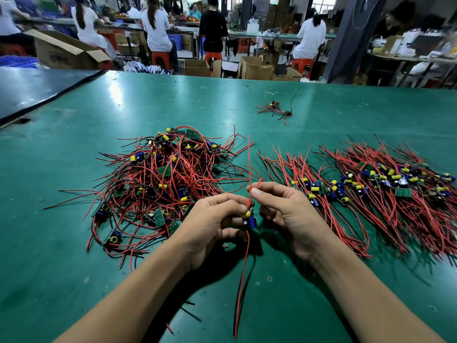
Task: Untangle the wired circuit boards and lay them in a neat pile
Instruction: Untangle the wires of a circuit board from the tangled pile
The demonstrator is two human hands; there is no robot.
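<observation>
As left hand grips yellow-capped board, right hand pinches its red wire.

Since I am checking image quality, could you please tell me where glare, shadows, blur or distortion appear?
In the head view, light glares in pale streaks on the green table; shadows lie under both forearms; the left hand, right hand, held board and its red wire are sharp; distant workers are blurred; the wide lens stretches the forearms.

Green table, cardboard boxes, orange stools, dark pillar, possibly windows behind
</observation>
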